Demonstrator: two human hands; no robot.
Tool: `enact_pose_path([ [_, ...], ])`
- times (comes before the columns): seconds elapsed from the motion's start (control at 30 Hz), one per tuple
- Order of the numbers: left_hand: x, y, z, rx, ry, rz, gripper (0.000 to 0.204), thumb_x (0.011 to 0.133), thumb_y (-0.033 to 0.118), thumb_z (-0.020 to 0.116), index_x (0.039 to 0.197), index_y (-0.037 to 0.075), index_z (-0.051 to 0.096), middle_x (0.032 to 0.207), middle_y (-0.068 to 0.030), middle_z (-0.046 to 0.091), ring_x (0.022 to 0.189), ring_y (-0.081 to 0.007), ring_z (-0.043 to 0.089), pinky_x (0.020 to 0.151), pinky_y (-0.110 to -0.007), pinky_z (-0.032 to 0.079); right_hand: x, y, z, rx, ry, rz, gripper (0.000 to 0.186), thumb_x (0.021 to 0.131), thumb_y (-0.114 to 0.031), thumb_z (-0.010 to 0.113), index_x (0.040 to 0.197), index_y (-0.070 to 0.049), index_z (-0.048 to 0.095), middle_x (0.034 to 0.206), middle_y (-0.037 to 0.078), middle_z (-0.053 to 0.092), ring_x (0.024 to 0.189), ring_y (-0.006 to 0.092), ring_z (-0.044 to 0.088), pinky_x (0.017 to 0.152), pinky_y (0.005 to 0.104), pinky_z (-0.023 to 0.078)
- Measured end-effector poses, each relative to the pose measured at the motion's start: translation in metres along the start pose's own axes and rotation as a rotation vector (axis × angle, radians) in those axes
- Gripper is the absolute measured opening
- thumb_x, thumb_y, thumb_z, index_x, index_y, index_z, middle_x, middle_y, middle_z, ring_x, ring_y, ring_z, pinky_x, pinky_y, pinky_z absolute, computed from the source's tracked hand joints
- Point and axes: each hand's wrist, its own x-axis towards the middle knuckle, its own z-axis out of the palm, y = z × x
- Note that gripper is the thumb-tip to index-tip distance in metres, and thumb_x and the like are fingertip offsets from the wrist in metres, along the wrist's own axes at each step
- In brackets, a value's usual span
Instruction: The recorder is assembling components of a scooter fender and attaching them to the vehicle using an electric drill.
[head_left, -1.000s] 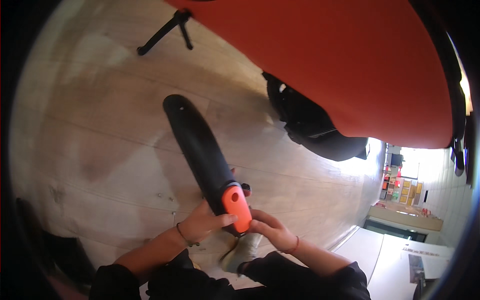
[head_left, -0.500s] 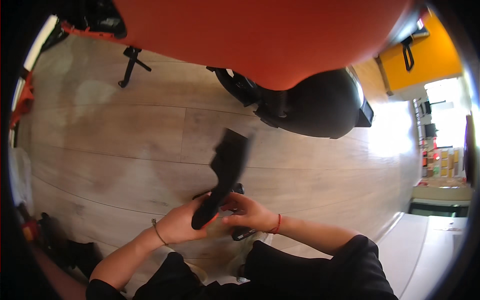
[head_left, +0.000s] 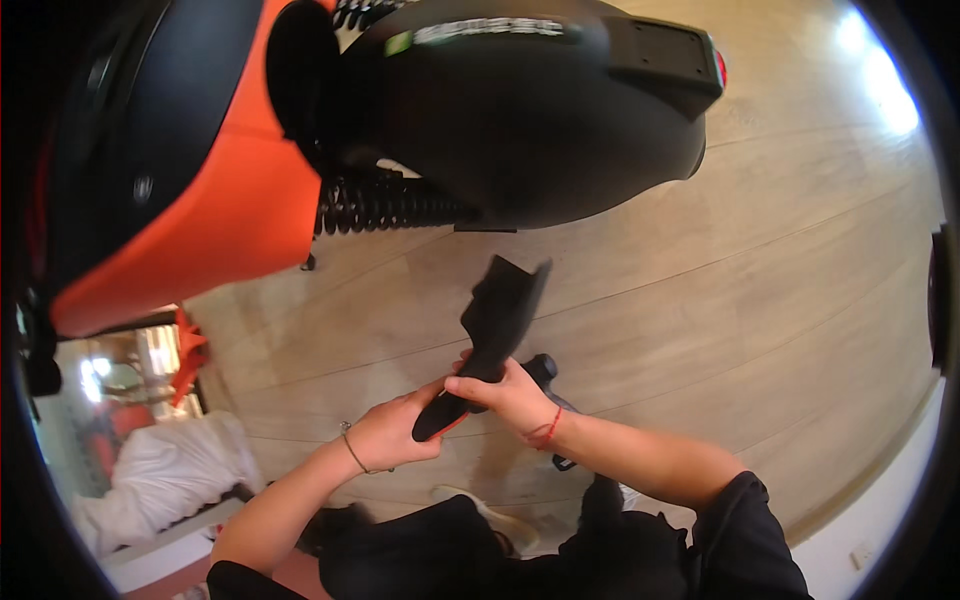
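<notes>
A curved black plastic scooter part (head_left: 500, 310), broad and angular at its far end with a strip of orange along its near edge, is held up over the floor in both hands. My left hand (head_left: 395, 430) is closed round its near end from the left. My right hand (head_left: 515, 400) grips the middle from the right, its thumb lying across the black face. The fingertips under the part are mostly hidden. Just beyond my right hand, a black tool (head_left: 541, 368) lies on the floor, partly covered by the hand; its kind is unclear.
An orange and black scooter stands ahead, with an orange body panel (head_left: 250, 200), black seat (head_left: 150, 110), coil spring (head_left: 390, 205) and large black rear mudguard (head_left: 520, 130). White crumpled plastic (head_left: 180, 465) lies at left. My shoe (head_left: 490, 515) rests on the wooden floor (head_left: 760, 300).
My view has swung toward the scooter's rear. My right hand, which was loosely curled beside the black part, now grips its middle. My left hand still holds the near end.
</notes>
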Motion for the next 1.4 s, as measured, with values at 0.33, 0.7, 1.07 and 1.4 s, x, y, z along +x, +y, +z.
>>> enact_pose_path([
  [0.33, 0.008, 0.006, -0.053, 0.493, 0.036, 0.088, 0.044, 0.068, 0.023, 0.061, 0.111, 0.011, 0.056, 0.093, -0.0129, 0.063, 0.086, -0.0315, 0.059, 0.073, -0.041, 0.048, 0.003, -0.022, -0.013, 0.469, -0.041, 0.066, 0.037, 0.079, -0.021, 0.071, 0.108, -0.01, 0.05, 0.103, 0.0, 0.055, 0.101, 0.0122, 0.052, 0.088, 0.0325, 0.043],
  [0.7, 0.039, -0.047, -0.082, 0.582, 0.707, 0.459, 0.054, 0.07, 0.021, 0.071, 0.119, 0.006, 0.051, 0.11, -0.0109, 0.059, 0.095, -0.0272, 0.06, 0.087, -0.036, 0.046, 0.039, -0.011, -0.014, 0.622, 0.34, -0.017, 0.034, 0.078, -0.03, 0.072, 0.099, -0.009, 0.056, 0.093, 0.005, 0.059, 0.083, 0.0159, 0.058, 0.078, 0.029, 0.048],
  [1.07, 0.079, -0.129, -0.065, -0.469, 0.527, 0.311, 0.05, 0.084, 0.033, 0.062, 0.119, -0.001, 0.049, 0.121, -0.0156, 0.053, 0.11, -0.0231, 0.053, 0.087, -0.035, 0.046, 0.049, -0.013, 0.012, 0.247, 0.573, -0.251, 0.048, 0.074, -0.037, 0.073, 0.103, -0.004, 0.052, 0.097, 0.007, 0.056, 0.089, 0.0175, 0.056, 0.083, 0.0302, 0.046],
  [1.4, 0.068, -0.052, -0.004, -0.945, 0.53, 0.409, 0.066, 0.076, 0.035, 0.072, 0.12, -0.002, 0.038, 0.108, -0.0131, 0.055, 0.098, -0.0208, 0.056, 0.086, -0.034, 0.045, 0.074, 0.024, 0.056, -1.572, 0.613, -0.316, 0.063, 0.066, -0.034, 0.072, 0.106, 0.006, 0.046, 0.106, 0.026, 0.048, 0.099, 0.0422, 0.053, 0.082, 0.0435, 0.048],
])
